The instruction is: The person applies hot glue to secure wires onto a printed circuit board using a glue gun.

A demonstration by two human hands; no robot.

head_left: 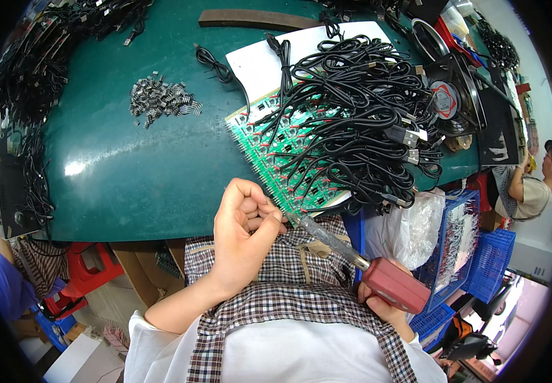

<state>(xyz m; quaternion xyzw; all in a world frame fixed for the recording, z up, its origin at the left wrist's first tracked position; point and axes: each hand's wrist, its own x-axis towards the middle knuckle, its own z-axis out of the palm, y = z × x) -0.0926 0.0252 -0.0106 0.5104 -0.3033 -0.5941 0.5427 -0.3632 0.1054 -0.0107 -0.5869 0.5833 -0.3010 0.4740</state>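
Note:
A dark red-handled soldering iron point(396, 285) is in my right hand point(381, 305), whose fingers curl under the handle and are partly hidden by it. Its metal barrel slants up and left, and the tip is at the near corner of a green circuit board panel point(257, 147). Close to that tip, my left hand point(241, 233) is closed in a pinch at the panel's edge. Whatever its fingertips hold is too small to make out. Coiled black USB cables point(359, 121) are heaped over the panel, with red wires showing at the boards.
A pile of small metal connectors point(160, 99) lies on the green table point(116, 185). White paper point(244, 60) shows under the panel, with a dark bar point(260, 19) beyond. To the right are a fan point(448, 99), blue crates point(489, 262) and another person point(524, 195). More cables point(30, 76) fill the left edge.

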